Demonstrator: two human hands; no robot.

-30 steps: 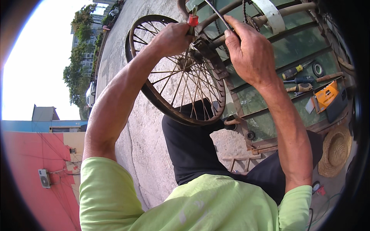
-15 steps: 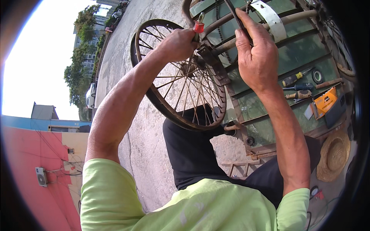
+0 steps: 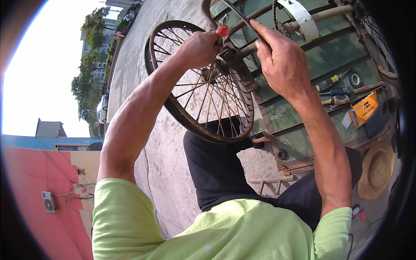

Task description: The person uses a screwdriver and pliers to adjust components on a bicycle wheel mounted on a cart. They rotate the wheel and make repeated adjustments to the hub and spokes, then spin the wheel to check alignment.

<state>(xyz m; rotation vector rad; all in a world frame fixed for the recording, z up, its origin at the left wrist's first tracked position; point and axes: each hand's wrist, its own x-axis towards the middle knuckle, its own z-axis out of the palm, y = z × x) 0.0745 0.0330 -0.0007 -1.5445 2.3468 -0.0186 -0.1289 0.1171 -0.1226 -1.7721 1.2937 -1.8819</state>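
Observation:
My left hand [image 3: 200, 50] is closed beside the hub of a spoked wheel [image 3: 249, 117] with a dark, worn tyre. Out of the top of its fist stands a red-handled tool [image 3: 222, 30] with a small metal tip; the rest is hidden in the fingers. Over the rusty frame tube, my right hand [image 3: 284, 60] is closed around a long dark metal bar [image 3: 238, 15], thumb and forefinger lying along it. The bar slants up and left to the top edge. Part of a chain [image 3: 274, 16] hangs near a whitish curved metal guard [image 3: 302, 19], right of the bar.
A slatted metal cart bed with green panels [image 3: 294, 141] lies to the right. On it are screwdrivers [image 3: 327, 83], a tape roll [image 3: 355, 79], an orange box [image 3: 365, 108] and a dark flat object [image 3: 378, 121]. A straw hat [image 3: 376, 171] sits lower right.
My right hand and the dark bar have shifted left and slightly down, closer to my left hand. My left hand has barely moved and keeps hold of the red-handled tool.

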